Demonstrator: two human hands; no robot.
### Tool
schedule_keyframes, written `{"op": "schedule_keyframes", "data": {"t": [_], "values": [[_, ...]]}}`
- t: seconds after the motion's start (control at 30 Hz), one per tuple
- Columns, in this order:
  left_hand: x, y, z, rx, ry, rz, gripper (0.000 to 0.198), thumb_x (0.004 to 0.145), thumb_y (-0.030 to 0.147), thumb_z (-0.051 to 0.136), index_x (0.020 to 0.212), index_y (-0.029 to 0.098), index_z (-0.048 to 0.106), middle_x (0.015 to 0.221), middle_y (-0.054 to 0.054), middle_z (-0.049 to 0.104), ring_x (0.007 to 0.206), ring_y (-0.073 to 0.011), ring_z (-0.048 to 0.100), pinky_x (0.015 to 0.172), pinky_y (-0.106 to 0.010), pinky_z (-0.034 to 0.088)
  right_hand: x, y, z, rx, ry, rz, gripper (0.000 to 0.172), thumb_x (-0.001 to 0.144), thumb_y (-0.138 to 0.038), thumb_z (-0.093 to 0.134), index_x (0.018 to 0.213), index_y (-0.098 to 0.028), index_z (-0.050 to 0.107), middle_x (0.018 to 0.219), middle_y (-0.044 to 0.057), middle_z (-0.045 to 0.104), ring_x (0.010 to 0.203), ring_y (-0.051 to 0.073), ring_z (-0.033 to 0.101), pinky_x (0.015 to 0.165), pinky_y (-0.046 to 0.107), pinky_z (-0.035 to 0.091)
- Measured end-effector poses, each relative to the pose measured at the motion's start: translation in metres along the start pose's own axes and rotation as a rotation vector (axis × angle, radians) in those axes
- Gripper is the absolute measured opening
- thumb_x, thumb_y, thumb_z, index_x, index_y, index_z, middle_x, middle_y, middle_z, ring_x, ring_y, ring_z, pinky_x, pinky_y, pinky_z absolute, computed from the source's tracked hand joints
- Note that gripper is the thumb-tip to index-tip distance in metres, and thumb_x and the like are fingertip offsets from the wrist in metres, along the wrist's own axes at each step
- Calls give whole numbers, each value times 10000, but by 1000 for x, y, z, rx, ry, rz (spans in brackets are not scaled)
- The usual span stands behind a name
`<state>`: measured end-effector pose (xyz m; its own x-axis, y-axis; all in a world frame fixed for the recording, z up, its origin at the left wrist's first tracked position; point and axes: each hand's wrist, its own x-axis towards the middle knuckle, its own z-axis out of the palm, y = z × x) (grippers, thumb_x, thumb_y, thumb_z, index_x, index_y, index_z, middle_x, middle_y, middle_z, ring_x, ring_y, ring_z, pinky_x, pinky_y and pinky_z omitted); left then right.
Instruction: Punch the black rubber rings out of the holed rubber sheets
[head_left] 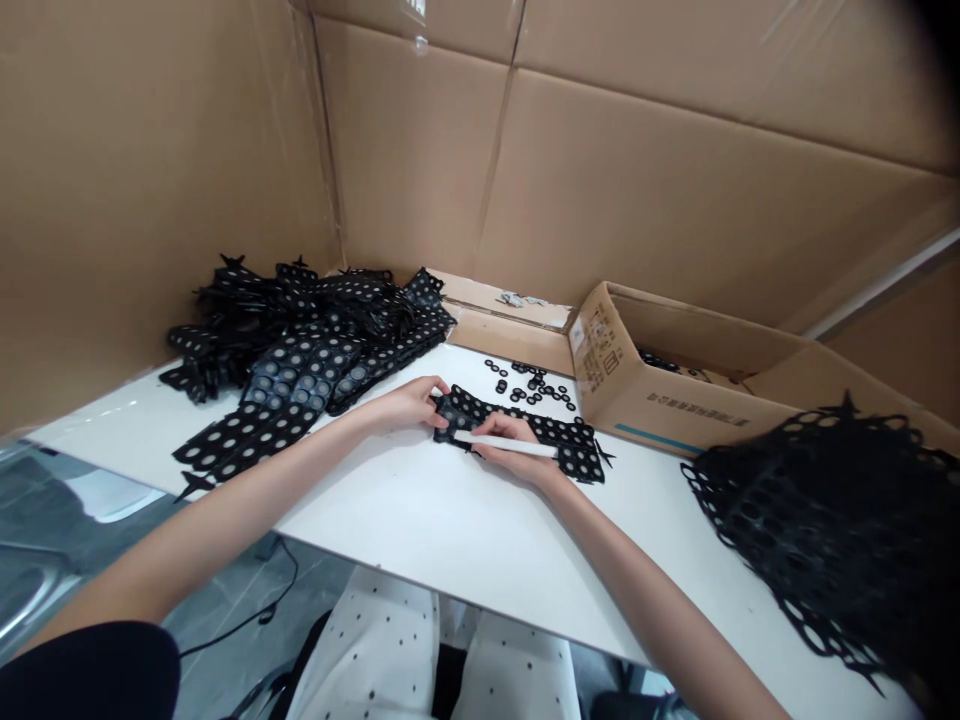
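Left hand (401, 406) has its fingers (437, 398) together, pinching the end of a black perforated strip (551, 438) on the white surface (420, 540), and the right hand (510, 458) has its fingers clamped on a white stick (510, 444) lying across it. Loose black rings (531, 385) sit just beyond, near a cardboard box (660, 375), with a big heap of perforated sheets (300, 345) off to the left.

A black perforated strip (570, 450) lies flat on the desk (420, 530), its rows of round holes filled with pale grey discs. A slim white stick (510, 445) rests lengthwise across its near edge.
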<state>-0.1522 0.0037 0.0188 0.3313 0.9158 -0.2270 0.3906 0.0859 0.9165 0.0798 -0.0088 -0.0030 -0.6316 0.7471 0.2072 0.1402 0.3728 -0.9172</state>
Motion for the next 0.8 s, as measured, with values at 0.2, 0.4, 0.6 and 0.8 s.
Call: {"op": "schedule_keyframes", "data": {"t": [0.2,0.4,0.6,0.8], "values": [[-4,6,6,-40,96,-11,542,520,186,706,987,175,431,510,73,515,444,-91,472,435,-168,307,1,1,5,-150,9,-56,226,781,-370,613,893,-174,609,802,25,619,659,139,539,585,218,395],[0,3,2,-29,96,20,536,510,212,713,971,185,442,537,70,530,450,-89,473,430,-167,301,5,-4,8,-133,5,-41,219,765,-361,625,878,-176,601,783,13,624,662,139,546,599,224,402],[2,3,-6,46,71,-27,536,516,243,707,974,186,435,516,86,490,424,-84,439,427,-177,280,4,-6,2,303,128,45,174,682,-284,655,717,-176,523,692,19,649,628,158,590,591,250,444],[0,2,-6,-7,8,-18,518,543,275,693,983,194,432,568,64,525,486,-102,485,477,-191,324,4,1,0,297,142,65,160,628,-252,654,663,-176,517,635,11,636,583,155,583,548,243,434]]}}
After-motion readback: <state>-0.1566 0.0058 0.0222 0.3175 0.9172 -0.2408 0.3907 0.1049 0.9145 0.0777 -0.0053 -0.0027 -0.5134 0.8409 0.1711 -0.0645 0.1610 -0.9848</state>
